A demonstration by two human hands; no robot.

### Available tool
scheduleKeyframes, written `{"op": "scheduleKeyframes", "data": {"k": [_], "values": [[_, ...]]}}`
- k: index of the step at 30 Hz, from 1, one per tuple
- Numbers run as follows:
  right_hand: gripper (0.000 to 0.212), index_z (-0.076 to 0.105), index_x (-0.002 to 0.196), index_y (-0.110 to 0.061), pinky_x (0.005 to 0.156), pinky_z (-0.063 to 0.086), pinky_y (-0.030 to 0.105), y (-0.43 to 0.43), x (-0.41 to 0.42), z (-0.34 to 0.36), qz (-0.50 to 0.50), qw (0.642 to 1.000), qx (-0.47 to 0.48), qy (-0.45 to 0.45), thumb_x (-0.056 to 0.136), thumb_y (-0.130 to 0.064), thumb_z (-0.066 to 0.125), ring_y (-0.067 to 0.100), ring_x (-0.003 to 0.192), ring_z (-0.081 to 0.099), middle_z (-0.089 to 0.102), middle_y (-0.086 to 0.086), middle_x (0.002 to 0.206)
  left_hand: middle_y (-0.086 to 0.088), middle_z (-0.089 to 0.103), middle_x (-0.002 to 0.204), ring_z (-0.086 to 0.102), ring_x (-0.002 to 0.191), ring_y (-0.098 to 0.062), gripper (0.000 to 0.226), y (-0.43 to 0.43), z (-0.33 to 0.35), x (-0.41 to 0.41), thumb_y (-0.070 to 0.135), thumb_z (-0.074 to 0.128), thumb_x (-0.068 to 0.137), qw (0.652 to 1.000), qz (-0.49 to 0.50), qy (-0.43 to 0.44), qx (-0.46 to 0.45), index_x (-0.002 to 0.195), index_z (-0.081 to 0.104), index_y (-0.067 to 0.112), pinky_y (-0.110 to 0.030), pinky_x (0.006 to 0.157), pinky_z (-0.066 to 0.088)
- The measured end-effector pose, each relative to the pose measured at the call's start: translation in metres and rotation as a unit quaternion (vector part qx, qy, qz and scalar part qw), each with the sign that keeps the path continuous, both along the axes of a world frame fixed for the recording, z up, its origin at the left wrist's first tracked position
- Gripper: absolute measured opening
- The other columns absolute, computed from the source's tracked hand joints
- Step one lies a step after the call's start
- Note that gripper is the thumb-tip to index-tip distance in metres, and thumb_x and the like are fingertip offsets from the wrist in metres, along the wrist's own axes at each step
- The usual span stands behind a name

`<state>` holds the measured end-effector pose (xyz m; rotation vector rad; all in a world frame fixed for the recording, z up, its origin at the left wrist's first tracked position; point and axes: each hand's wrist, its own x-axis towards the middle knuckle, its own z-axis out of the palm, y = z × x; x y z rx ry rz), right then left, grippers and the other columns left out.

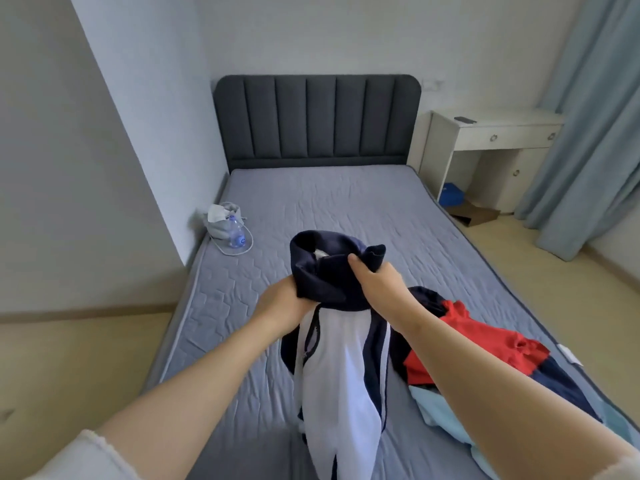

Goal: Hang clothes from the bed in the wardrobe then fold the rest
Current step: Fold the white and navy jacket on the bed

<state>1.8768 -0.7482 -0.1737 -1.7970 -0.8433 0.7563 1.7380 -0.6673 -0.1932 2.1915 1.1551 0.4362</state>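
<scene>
Jacket [337, 362], navy and white, held up by its collar above the middle of the bed [329, 199]. Left grip [281, 306] and right grip [378, 289] each clench the navy fabric. Other clothes [478, 337], red, navy and pale blue, lie heaped at the bed's right edge, just beside the jacket.

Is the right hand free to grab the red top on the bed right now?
Probably not yet: the right hand grips the jacket by its navy collar. The red top lies close beside that forearm, so letting go should suffice.
</scene>
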Motion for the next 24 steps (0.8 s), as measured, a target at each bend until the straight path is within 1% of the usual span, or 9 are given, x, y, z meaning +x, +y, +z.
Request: {"op": "scheduleKeyframes", "data": {"k": [3,6,9,10,12,17,20,22,24], "values": [[0.007,0.057,0.084,-0.035,0.066,0.045,0.021,0.006,-0.006,0.010,0.056,0.998,0.024,0.004,0.088,-0.040,0.056,0.007,0.082,0.062,0.065,-0.010,0.085,0.011,0.050,0.066,0.052,0.071,-0.019,0.021,0.013,0.013,-0.016,0.048,0.052,0.083,0.999,-0.002,0.014,0.030,0.073,0.046,0.031,-0.022,0.051,0.032],[0.025,0.060,0.081,-0.028,0.053,0.046,0.011,0.002,0.001,0.020,0.185,0.983,0.001,0.012,0.078,-0.004,0.064,0.000,0.065,0.064,0.066,-0.012,0.068,0.012,0.062,0.082,0.061,0.087,-0.014,0.018,0.026,0.020,-0.035,0.049,0.060,0.071,0.987,-0.014,-0.107,-0.121,0.080,0.054,0.036,-0.023,0.063,0.043],[0.031,0.039,0.058,-0.017,0.041,0.030,0.012,-0.002,0.000,0.018,0.190,0.947,-0.166,-0.197,0.078,0.002,0.052,0.012,0.049,0.040,0.041,-0.004,0.053,0.015,0.066,0.096,0.061,0.099,-0.009,0.021,0.032,0.021,-0.047,0.041,0.071,0.072,0.959,-0.040,-0.187,-0.208,0.089,0.059,0.041,-0.021,0.075,0.046],[0.032,0.034,0.057,-0.018,0.043,0.028,0.016,-0.001,-0.001,0.015,0.177,0.923,-0.191,-0.283,0.081,-0.002,0.048,0.012,0.051,0.037,0.038,-0.005,0.055,0.019,0.066,0.096,0.060,0.098,-0.003,0.023,0.034,0.022,-0.050,0.046,0.071,0.067,0.959,-0.055,-0.187,-0.204,0.087,0.061,0.044,-0.018,0.076,0.045],[0.031,0.034,0.059,-0.019,0.048,0.030,0.024,0.002,-0.002,0.006,0.117,0.917,-0.177,-0.339,0.085,-0.007,0.045,0.016,0.057,0.042,0.041,-0.003,0.061,0.026,0.067,0.089,0.057,0.092,0.011,0.021,0.037,0.023,-0.055,0.050,0.069,0.061,0.964,-0.082,-0.167,-0.188,0.082,0.065,0.050,-0.011,0.074,0.042],[0.021,0.044,0.067,-0.022,0.045,0.030,0.023,0.008,-0.015,-0.005,-0.029,0.981,-0.036,-0.187,0.085,-0.012,0.049,0.016,0.056,0.046,0.050,-0.003,0.062,0.017,0.060,0.078,0.053,0.072,0.005,0.022,0.054,0.024,-0.079,0.021,0.076,0.074,0.990,-0.086,-0.025,-0.111,0.083,0.059,0.031,-0.010,0.062,0.042],[0.006,0.052,0.088,-0.021,0.051,0.036,0.024,0.006,-0.022,-0.005,-0.051,0.992,0.013,-0.116,0.085,-0.016,0.051,0.014,0.068,0.054,0.059,-0.004,0.076,0.018,0.064,0.069,0.059,0.070,-0.003,0.029,0.057,0.034,-0.101,0.003,0.073,0.070,0.952,-0.208,0.150,-0.169,0.073,0.063,0.030,-0.012,0.059,0.046],[0.010,0.050,0.098,-0.020,0.054,0.037,0.025,0.005,-0.024,-0.007,-0.049,0.995,0.021,-0.087,0.088,-0.019,0.052,0.013,0.075,0.055,0.059,-0.002,0.086,0.014,0.064,0.078,0.061,0.077,-0.006,0.031,0.060,0.035,-0.111,0.002,0.070,0.072,0.940,-0.209,0.189,-0.191,0.080,0.058,0.030,-0.017,0.065,0.047],[0.010,0.047,0.100,-0.019,0.055,0.036,0.024,0.004,-0.029,-0.010,-0.040,0.996,0.020,-0.071,0.091,-0.021,0.051,0.009,0.075,0.053,0.057,-0.002,0.088,0.007,0.058,0.078,0.055,0.072,-0.007,0.018,0.060,0.030,-0.114,0.010,0.061,0.082,0.958,-0.157,0.196,-0.140,0.076,0.053,0.024,-0.018,0.061,0.042]]}}
